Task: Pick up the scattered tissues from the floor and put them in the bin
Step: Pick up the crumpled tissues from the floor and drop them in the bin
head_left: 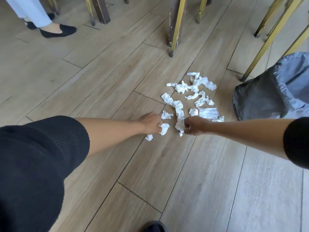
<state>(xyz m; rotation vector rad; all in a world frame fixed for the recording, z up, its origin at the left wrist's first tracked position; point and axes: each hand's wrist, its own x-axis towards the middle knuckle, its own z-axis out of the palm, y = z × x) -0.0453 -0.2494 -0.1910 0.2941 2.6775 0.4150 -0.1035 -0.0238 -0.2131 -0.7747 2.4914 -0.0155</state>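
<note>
Several crumpled white tissues [192,91] lie scattered on the wooden floor in the middle right. My left hand [151,123] grips one crumpled tissue [164,128] at the near left edge of the pile. A small tissue scrap [149,137] lies just below that hand. My right hand [194,125] grips another crumpled tissue [179,126] at the pile's near edge. The bin [274,91], lined with a grey plastic bag, stands to the right of the tissues.
Yellow and brown chair and table legs [174,25] stand behind the pile and behind the bin [270,36]. Another person's legs and black shoes [58,30] are at the top left. My own shoe tip [154,226] shows at the bottom edge.
</note>
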